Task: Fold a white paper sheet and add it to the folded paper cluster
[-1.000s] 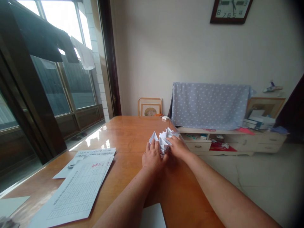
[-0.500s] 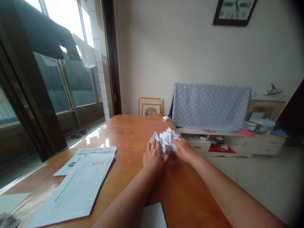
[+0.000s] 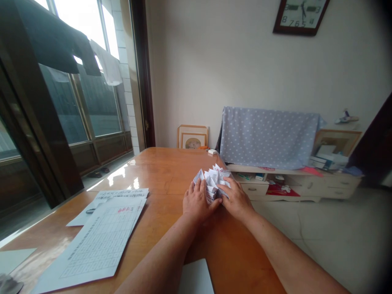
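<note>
A cluster of white folded paper pieces [image 3: 214, 179], with pointed corners and some printed marks, stands on the wooden table between my hands. My left hand [image 3: 198, 202] wraps round its left and near side, the thumb reaching across the front. On the other side my right hand [image 3: 237, 199] presses against the cluster, its fingers curled over the paper. Both thumbs are close together at the near edge. My palms hide the lower parts of the pieces.
Printed sheets [image 3: 101, 241] lie on the left of the wooden table [image 3: 165, 171]. Another white sheet [image 3: 196, 277] is at the near edge, below my forearms. A small white box [image 3: 212, 151] sits at the far edge. Beyond the right edge stands a low cabinet [image 3: 310, 188].
My right hand has moved inward and forward over the cluster, its fingers now further across the paper. My left hand stays nearly in place. The view has shifted slightly.
</note>
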`<state>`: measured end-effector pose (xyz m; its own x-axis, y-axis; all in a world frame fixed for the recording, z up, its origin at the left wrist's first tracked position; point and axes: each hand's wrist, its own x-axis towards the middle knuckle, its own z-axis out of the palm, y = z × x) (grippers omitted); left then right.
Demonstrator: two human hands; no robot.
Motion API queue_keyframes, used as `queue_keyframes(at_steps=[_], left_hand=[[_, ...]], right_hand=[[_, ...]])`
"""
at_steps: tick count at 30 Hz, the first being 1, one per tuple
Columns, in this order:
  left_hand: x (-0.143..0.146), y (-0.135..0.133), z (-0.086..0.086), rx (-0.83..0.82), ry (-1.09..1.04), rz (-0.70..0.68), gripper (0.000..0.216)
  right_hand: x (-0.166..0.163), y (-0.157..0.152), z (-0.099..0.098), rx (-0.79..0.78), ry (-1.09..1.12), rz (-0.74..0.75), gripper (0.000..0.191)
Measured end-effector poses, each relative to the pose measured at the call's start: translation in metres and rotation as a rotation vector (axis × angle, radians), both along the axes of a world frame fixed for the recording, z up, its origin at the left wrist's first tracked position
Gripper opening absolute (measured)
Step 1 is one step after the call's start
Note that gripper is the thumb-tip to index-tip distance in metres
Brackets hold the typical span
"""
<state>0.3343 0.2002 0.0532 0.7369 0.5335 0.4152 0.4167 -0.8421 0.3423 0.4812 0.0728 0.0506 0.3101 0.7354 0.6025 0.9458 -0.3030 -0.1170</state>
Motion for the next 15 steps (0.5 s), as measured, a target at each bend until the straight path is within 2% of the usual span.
queue_keyframes(at_steps=[4, 7, 11, 15], left_hand=[[-0.004, -0.001, 0.007, 0.018, -0.006, -0.029, 0.099], [-0.006, -0.001, 0.011, 0.032, -0.019, -0.038, 0.09], [-0.007, -0.001, 0.013, 0.054, -0.014, -0.039, 0.077], [-0.008, -0.001, 0.015, 0.082, -0.011, -0.035, 0.069]], right_hand=[[0.003, -0.006, -0.006, 0.001, 0.077, 0.028, 0.061], [0.002, -0.008, -0.005, 0.002, 0.118, 0.058, 0.067], [0.0, -0.008, -0.001, -0.021, 0.131, 0.122, 0.059], [-0.001, -0.005, 0.0, -0.034, 0.138, 0.114, 0.046]])
